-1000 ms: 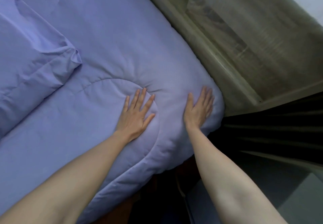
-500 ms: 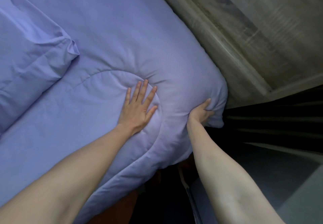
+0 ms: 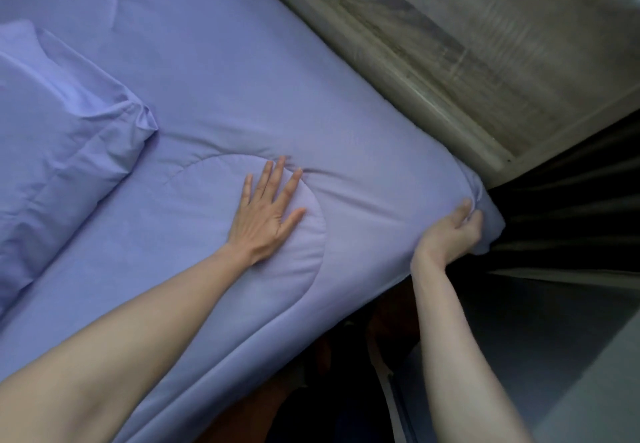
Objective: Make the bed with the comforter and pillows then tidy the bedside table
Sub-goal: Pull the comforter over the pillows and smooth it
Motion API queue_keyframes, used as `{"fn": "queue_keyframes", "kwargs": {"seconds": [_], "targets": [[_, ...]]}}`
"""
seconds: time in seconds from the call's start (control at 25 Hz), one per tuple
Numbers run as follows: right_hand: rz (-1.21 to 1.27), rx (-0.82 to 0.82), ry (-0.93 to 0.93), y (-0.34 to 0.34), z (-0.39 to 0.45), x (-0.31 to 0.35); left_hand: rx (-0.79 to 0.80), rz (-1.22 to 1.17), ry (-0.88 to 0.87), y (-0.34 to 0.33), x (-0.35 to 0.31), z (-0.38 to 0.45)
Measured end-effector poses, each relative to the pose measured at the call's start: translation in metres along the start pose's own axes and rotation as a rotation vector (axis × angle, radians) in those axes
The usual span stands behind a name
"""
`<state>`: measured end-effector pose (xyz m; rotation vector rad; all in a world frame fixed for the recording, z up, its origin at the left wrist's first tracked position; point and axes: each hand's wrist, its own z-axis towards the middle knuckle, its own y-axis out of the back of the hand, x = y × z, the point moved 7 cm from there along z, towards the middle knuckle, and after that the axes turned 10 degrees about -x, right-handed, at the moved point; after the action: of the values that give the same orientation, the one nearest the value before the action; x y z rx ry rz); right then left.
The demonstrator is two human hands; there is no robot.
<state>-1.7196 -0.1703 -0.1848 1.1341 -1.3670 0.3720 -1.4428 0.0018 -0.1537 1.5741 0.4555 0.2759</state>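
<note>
Right hand (image 3: 450, 235) grips comforter (image 3: 277, 96) corner by wooden headboard (image 3: 485, 44); left hand (image 3: 266, 214) presses flat.

The comforter (image 3: 311, 103) is plain lavender, with curved quilted stitching under the left hand's fingers (image 3: 273, 179). The pillow (image 3: 62, 138), left of those fingers, matches. Beyond the fingertips, pale grey woodgrain headboard (image 3: 485, 44).

The fingertips of the right hand (image 3: 450, 235) are buried in the comforter (image 3: 311, 103) corner, so how they curl there cannot be made out. The pillow (image 3: 59, 124) runs off the left edge, and both forearms are cut by the bottom edge. The wooden panel (image 3: 502, 37) at upper right is smeared with blur. Under the bed's edge all is too dark to tell
</note>
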Motion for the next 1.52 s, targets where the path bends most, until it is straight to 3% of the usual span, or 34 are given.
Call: {"fn": "queue_keyframes", "kwargs": {"seconds": [0.4,0.48,0.56,0.64,0.76,0.92,0.96,1.08,1.16,1.36,1.52], "targets": [[-0.305,0.124,-0.177,-0.021,0.01,-0.05,0.005,0.074,0.007,-0.012,0.012,0.009],[-0.303,0.14,0.073,-0.027,-0.017,-0.025,-0.006,0.074,0.007,-0.014,0.013,0.008],[-0.238,0.279,0.356,-0.05,-0.069,-0.001,-0.01,0.065,0.006,-0.015,0.013,0.008],[-0.261,0.38,0.487,-0.072,-0.11,-0.005,-0.022,0.07,0.002,-0.016,0.012,0.009],[-0.265,0.346,0.407,-0.083,-0.114,-0.036,-0.037,0.09,-0.012,-0.021,0.011,0.008],[-0.275,0.252,0.024,-0.069,-0.083,-0.075,-0.051,0.1,-0.024,-0.025,0.012,0.007],[-0.264,0.233,0.021,-0.064,-0.085,-0.071,-0.054,0.102,-0.023,-0.025,0.012,0.006],[-0.21,0.35,0.417,-0.06,-0.129,-0.04,-0.073,0.108,-0.027,-0.025,0.01,0.005],[-0.263,0.448,0.495,-0.054,-0.154,-0.059,-0.069,0.094,-0.035,-0.026,0.011,0.007],[-0.336,0.284,-0.008,-0.011,-0.099,-0.168,-0.127,0.098,-0.049,-0.028,0.012,0.006],[-0.021,0.24,-0.63,-0.001,-0.066,-0.258,-0.171,0.092,-0.055,-0.035,0.014,0.006]]}}
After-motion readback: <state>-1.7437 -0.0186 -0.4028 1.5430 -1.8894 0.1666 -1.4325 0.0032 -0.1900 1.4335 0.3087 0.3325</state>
